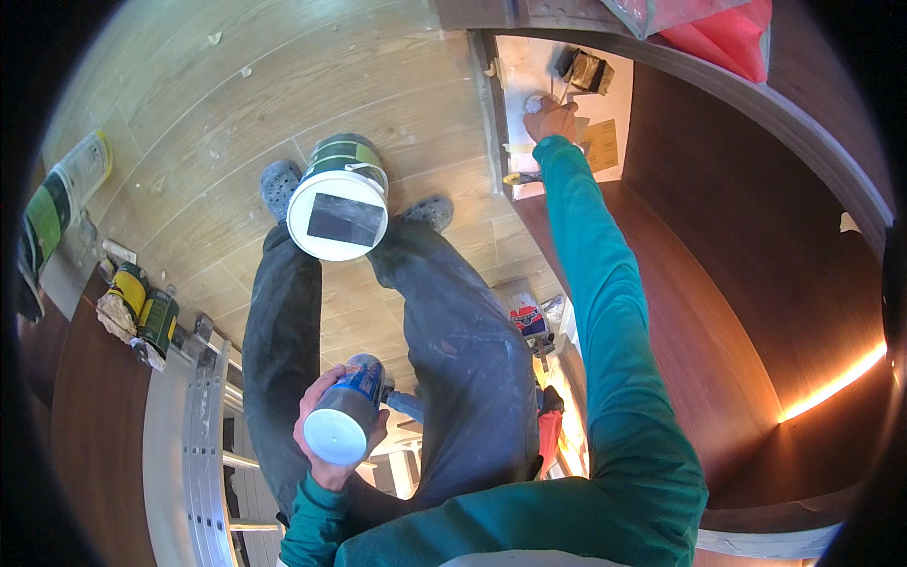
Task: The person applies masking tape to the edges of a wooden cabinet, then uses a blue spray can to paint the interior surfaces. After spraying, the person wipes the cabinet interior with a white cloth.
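My left hand (321, 420) is wrapped round a cylindrical can (359, 383) with a blue printed label. Its pale, round end faces up toward me; I cannot tell whether that is a lid or a base. My right arm stretches far forward into a wooden shelf compartment. There my right hand (553, 123) closes its fingers at a small white round thing (535, 103), whose kind I cannot make out. Just beyond that hand lies a brown and black block-shaped item (588, 72), on a white sheet (614, 104). Tan sandpaper-like pieces (600, 145) lie beside my wrist.
A white-lidded bucket (307, 203) stands between my feet, a dark rectangle on its lid. Left are a green and white container (66, 194), small paint tins (159, 317) and a metal ladder (203, 425). A tub (521, 307) sits by my right leg. Red plastic (727, 42) overhangs the shelf.
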Action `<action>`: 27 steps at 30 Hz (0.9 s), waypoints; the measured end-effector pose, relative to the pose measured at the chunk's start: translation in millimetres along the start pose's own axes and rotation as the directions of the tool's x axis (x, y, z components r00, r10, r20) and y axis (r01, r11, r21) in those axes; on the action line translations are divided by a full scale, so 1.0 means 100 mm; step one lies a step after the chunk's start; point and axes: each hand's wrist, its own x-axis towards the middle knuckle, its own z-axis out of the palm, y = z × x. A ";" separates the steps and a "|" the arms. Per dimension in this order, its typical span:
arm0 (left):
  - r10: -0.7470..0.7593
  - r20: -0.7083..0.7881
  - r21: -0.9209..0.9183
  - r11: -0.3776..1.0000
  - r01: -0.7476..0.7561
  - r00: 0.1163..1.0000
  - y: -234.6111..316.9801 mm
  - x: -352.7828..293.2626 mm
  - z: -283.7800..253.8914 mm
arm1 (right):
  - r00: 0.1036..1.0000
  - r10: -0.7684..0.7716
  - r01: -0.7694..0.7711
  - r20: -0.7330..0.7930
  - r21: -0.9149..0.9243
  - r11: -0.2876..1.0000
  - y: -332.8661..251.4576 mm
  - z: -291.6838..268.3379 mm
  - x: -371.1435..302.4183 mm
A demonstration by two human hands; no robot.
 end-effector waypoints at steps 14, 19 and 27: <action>-0.035 -0.034 -0.012 0.999 0.035 0.999 0.07 0.00 -0.08 | 0.988 0.142 -0.113 -0.055 0.360 0.926 0.26 -0.15 -0.14; -0.030 -0.051 -0.035 0.999 0.028 0.998 0.08 0.02 -0.17 | 0.974 0.225 -0.134 0.024 0.863 0.487 0.68 0.11 -0.21; 0.018 -0.134 -0.140 0.989 -0.037 0.991 0.65 -0.31 -0.86 | 0.857 -0.159 -0.485 0.489 0.666 -0.566 0.21 -1.38 -1.80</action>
